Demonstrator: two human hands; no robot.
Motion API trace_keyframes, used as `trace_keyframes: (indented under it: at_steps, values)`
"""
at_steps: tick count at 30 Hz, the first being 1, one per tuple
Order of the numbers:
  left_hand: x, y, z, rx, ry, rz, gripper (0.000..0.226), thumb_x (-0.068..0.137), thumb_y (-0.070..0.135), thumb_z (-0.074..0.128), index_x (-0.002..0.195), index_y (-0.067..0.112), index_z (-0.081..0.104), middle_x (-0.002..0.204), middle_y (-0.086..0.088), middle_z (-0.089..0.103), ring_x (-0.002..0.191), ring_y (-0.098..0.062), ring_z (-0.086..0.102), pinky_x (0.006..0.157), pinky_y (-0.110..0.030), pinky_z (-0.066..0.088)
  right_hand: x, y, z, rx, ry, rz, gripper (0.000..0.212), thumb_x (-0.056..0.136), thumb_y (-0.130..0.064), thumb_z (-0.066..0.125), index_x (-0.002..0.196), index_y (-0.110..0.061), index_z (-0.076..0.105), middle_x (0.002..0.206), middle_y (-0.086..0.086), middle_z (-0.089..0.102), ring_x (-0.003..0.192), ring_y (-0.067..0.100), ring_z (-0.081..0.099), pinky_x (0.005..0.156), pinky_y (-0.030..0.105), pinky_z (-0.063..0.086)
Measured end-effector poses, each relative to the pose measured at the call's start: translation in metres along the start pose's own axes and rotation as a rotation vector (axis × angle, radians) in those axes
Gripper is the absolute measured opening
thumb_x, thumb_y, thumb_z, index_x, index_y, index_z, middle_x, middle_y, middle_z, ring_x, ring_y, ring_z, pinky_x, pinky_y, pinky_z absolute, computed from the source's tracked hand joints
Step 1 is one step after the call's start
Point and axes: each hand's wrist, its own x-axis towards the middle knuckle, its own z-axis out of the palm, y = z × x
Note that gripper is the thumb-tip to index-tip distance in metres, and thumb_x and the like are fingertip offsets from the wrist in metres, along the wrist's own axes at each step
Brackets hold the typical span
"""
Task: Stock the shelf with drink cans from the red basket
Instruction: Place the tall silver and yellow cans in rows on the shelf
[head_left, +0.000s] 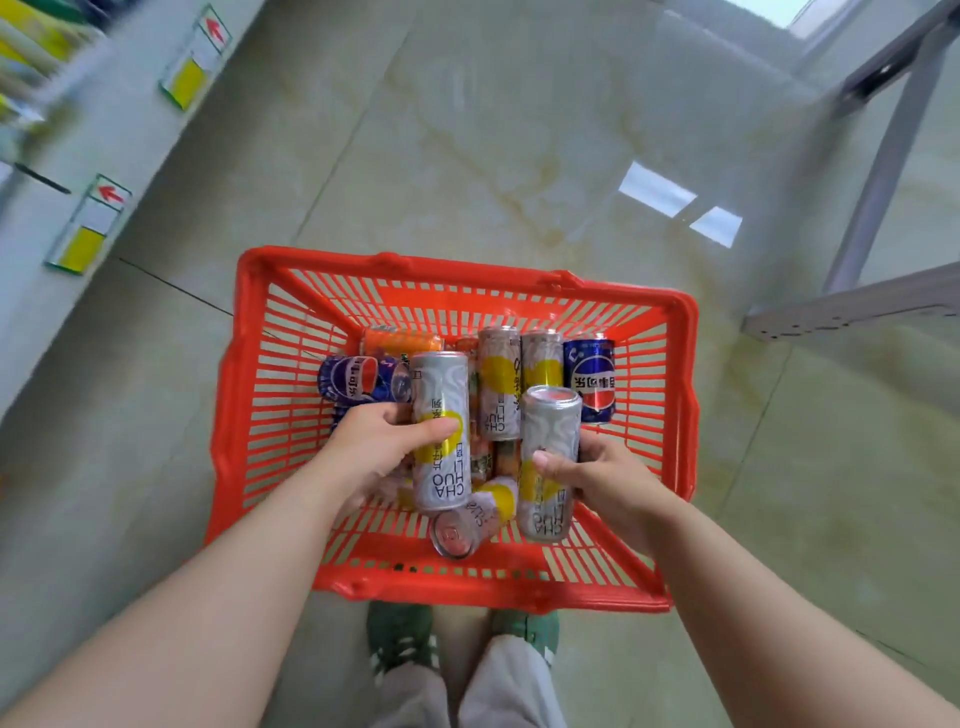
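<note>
Red slatted plastic forms the shopping basket (685, 364), which sits on the pale glossy tiled floor (519, 130) just ahead of the person's green shoes (400, 639), low in the view toward 6 o'clock. The left hand (384, 447) wraps its fingers and thumb round a tall slim silver-and-yellow drink can (441, 431), held upright over the basket's middle. At about 3 o'clock from it, the right hand (608, 483) grips a second slim silver-and-yellow can (550, 462) the same way. Below them plenty of stock lies in the basket: two more slim silver cans (498, 384) toward 12 o'clock, a short blue cola can (589, 379) at the 2 o'clock corner, another blue cola can (358, 379) on its side at 10 o'clock, an orange can (400, 340) behind it, and one silver can (472, 519) tipped over near the 6 o'clock wall. The white shelf (78, 156), with its yellow price-label holders (88, 228), runs along the 10 o'clock edge of the view, blurred, so whether any cans already stand on it cannot be told. A grey metal frame (883, 156) stands at 2 o'clock. By my reading the task is far from finished: both hands have just picked a pair, neither can has reached the shelf, and many more wait to be carried over.
</note>
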Motion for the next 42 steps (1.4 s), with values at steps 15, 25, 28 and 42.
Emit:
trace_keyframes:
  at_steps: [15, 25, 28, 42]
  values:
    - [-0.257, 0.124, -0.156, -0.229, 0.080, 0.228, 0.098, 0.018, 0.044, 0.095, 0.102, 0.001, 0.068, 0.098, -0.013, 0.075, 0.086, -0.020, 0.073, 0.067, -0.022, 0.058, -0.168, -0.229, 0.128, -0.048, -0.314, -0.242, 0.046, 0.072, -0.028, 0.070, 0.112, -0.006, 0.064, 0.105, 0.012, 0.074, 0.095, 0.023, 0.071, 0.083, 0.033, 0.054]
    - [-0.469, 0.132, -0.257, -0.384, 0.314, 0.399, 0.071, 0.033, 0.035, 0.097, 0.092, 0.004, 0.073, 0.101, -0.020, 0.072, 0.095, -0.034, 0.068, 0.095, -0.046, 0.047, -0.305, -0.321, 0.278, -0.221, -0.550, -0.353, 0.045, 0.072, -0.025, 0.069, 0.111, -0.002, 0.066, 0.104, 0.014, 0.073, 0.094, 0.023, 0.067, 0.096, 0.038, 0.049]
    - [-0.524, 0.115, -0.286, -0.457, 0.396, 0.477, 0.059, 0.051, 0.023, 0.086, 0.101, -0.001, 0.068, 0.102, -0.019, 0.072, 0.085, -0.024, 0.071, 0.076, -0.030, 0.059, -0.345, -0.332, 0.330, -0.278, -0.642, -0.386, 0.044, 0.074, -0.025, 0.066, 0.112, -0.003, 0.065, 0.107, 0.013, 0.073, 0.093, 0.020, 0.068, 0.091, 0.033, 0.052]
    - [-0.685, -0.013, -0.435, -0.532, 0.601, 0.545, 0.098, 0.021, 0.042, 0.096, 0.106, 0.001, 0.067, 0.101, -0.013, 0.074, 0.098, -0.026, 0.070, 0.090, -0.033, 0.051, -0.448, -0.305, 0.562, -0.385, -0.775, -0.456, 0.045, 0.070, -0.020, 0.067, 0.108, 0.004, 0.063, 0.103, 0.020, 0.073, 0.099, 0.032, 0.070, 0.085, 0.036, 0.058]
